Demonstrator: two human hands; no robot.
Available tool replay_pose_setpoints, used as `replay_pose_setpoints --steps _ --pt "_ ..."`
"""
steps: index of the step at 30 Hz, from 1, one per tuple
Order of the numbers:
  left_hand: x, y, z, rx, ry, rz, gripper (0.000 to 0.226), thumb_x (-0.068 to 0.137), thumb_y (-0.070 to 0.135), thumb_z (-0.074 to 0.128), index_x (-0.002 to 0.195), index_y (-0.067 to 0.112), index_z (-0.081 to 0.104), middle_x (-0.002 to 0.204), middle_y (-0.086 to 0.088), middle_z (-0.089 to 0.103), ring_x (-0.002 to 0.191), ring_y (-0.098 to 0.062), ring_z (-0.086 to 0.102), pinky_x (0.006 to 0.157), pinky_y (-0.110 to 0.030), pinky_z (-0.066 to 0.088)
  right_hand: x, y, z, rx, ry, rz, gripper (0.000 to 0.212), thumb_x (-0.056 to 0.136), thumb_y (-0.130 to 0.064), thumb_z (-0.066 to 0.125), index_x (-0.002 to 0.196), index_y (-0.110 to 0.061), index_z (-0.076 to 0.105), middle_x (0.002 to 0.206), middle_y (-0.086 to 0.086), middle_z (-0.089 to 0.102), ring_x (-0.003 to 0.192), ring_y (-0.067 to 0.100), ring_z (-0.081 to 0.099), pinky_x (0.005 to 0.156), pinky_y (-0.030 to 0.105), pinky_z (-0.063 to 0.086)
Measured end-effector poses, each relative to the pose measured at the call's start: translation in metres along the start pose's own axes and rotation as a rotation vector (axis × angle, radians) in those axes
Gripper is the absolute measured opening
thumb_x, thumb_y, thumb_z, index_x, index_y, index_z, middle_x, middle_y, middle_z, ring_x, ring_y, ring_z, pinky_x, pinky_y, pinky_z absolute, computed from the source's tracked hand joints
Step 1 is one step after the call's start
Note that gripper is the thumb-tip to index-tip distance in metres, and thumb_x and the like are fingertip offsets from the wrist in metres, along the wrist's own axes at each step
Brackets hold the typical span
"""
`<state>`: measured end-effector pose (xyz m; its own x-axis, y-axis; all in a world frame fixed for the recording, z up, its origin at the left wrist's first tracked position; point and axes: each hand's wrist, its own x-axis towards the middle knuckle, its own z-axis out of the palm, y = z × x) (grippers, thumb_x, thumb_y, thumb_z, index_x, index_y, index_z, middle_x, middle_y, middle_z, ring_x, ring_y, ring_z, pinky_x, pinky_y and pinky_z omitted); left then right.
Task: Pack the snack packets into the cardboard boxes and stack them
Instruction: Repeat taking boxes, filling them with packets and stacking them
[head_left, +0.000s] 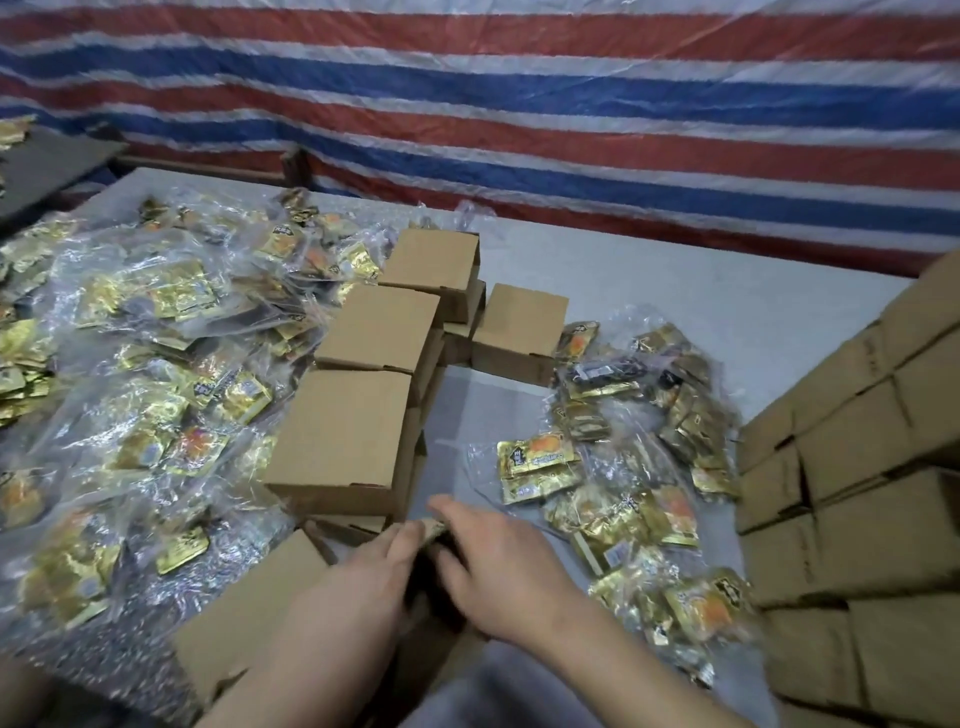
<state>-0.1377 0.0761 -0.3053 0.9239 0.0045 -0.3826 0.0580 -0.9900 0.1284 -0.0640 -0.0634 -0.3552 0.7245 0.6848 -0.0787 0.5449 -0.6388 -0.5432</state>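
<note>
both hands meet at 6 o'clock over an open cardboard box (249, 618): the left hand (358, 582) and right hand (498, 577) curl their fingers round a blurred packet (434, 529) at its mouth. closed boxes (345, 431) run toward 12 o'clock, gold snack packets (156, 395) heap at 9 and 3 o'clock on the tabletop (727, 312), and stacked boxes (862, 499) stand at 3 o'clock.

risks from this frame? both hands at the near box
1. Both hands, left hand and right hand, hide the near box; its contents cannot be checked.
2. The leaning box stack may topple if bumped.
3. Loose bagged packets beside the right hand could get swept aside.
</note>
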Motion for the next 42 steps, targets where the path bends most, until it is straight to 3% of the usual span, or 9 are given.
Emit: replay_pose_setpoints --steps 5,7,12,17,27,32,36,39,42 --pt "0.042 0.054 0.009 0.061 0.105 0.198 0.032 0.096 0.025 0.047 0.127 0.030 0.042 0.113 0.001 0.064 0.103 -0.027 0.063 0.078 -0.038 0.049 -0.050 0.060 -0.041 0.039 0.135 0.302 0.008 0.094 -0.021 0.048 0.094 -0.020 0.056 0.086 0.007 0.067 0.084 0.031 0.063 0.068 0.038 0.047" --pt "0.061 0.071 0.022 0.047 0.124 0.229 0.018 0.099 0.031 0.043 0.115 0.025 0.049 0.108 -0.001 0.066 0.102 -0.029 0.063 0.077 -0.037 0.049 -0.071 0.089 -0.041 0.082 0.150 0.449 0.010 0.095 -0.020 0.049 0.091 -0.019 0.057 0.083 0.004 0.065 0.080 0.026 0.062 0.068 0.037 0.048" --pt "0.094 0.073 0.072 -0.047 0.034 0.212 0.020 0.099 0.038 0.045 0.104 0.023 0.058 0.109 -0.002 0.066 0.104 -0.026 0.060 0.079 -0.036 0.047 -0.124 0.143 -0.005 0.129 0.166 0.724 0.026 0.098 -0.024 0.052 0.074 -0.026 0.044 0.068 -0.009 0.051 0.062 0.006 0.047 0.055 0.030 0.032" --pt "0.099 0.071 0.132 -0.249 -0.050 0.222 0.022 0.099 0.038 0.052 0.105 0.019 0.063 0.109 -0.001 0.066 0.106 -0.023 0.058 0.084 -0.033 0.044 -0.153 0.149 0.047 0.258 0.142 0.875 0.024 0.100 -0.020 0.051 0.078 -0.028 0.044 0.076 -0.004 0.056 0.081 0.027 0.060 0.064 0.033 0.038" --pt "0.093 0.031 0.155 -0.295 -0.001 0.342 0.021 0.099 0.034 0.052 0.098 0.019 0.067 0.098 0.004 0.066 0.097 -0.015 0.057 0.083 -0.024 0.042 -0.152 0.120 0.082 0.263 0.130 0.892 0.007 0.100 -0.026 0.045 0.095 -0.023 0.049 0.081 -0.005 0.057 0.079 0.019 0.054 0.065 0.032 0.034" --pt "0.079 0.044 0.166 -0.281 -0.009 0.357 0.034 0.097 0.051 0.046 0.102 0.024 0.066 0.102 0.009 0.065 0.101 -0.011 0.056 0.087 -0.024 0.042 -0.165 0.120 0.091 0.281 0.128 0.947 0.004 0.100 -0.027 0.046 0.100 -0.026 0.050 0.093 -0.004 0.062 0.097 0.021 0.062 0.068 0.031 0.038" --pt "0.090 0.066 0.152 -0.372 0.050 0.311 0.047 0.097 0.059 0.037 0.112 0.026 0.067 0.111 0.012 0.066 0.106 -0.009 0.058 0.088 -0.025 0.045 -0.180 0.126 0.086 0.291 0.126 0.969 0.021 0.093 -0.046 0.049 0.101 -0.026 0.051 0.085 -0.008 0.058 0.096 0.022 0.061 0.072 0.033 0.046" --pt "0.119 0.114 0.143 -0.292 0.042 0.462 0.034 0.100 0.040 0.045 0.121 0.019 0.062 0.119 0.001 0.064 0.112 -0.021 0.057 0.091 -0.032 0.046 -0.188 0.128 0.078 0.300 0.119 0.979 0.034 0.091 -0.059 0.042 0.108 -0.031 0.052 0.096 -0.006 0.066 0.100 0.021 0.063 0.072 0.032 0.045" --pt "0.141 0.182 0.151 -0.009 -0.166 0.742 0.032 0.096 0.024 0.053 0.124 0.011 0.057 0.120 -0.011 0.060 0.114 -0.029 0.054 0.090 -0.037 0.046 -0.203 0.132 0.077 0.326 0.149 1.036 0.032 0.093 -0.056 0.037 0.109 -0.033 0.053 0.109 -0.005 0.068 0.105 0.021 0.062 0.071 0.033 0.040"
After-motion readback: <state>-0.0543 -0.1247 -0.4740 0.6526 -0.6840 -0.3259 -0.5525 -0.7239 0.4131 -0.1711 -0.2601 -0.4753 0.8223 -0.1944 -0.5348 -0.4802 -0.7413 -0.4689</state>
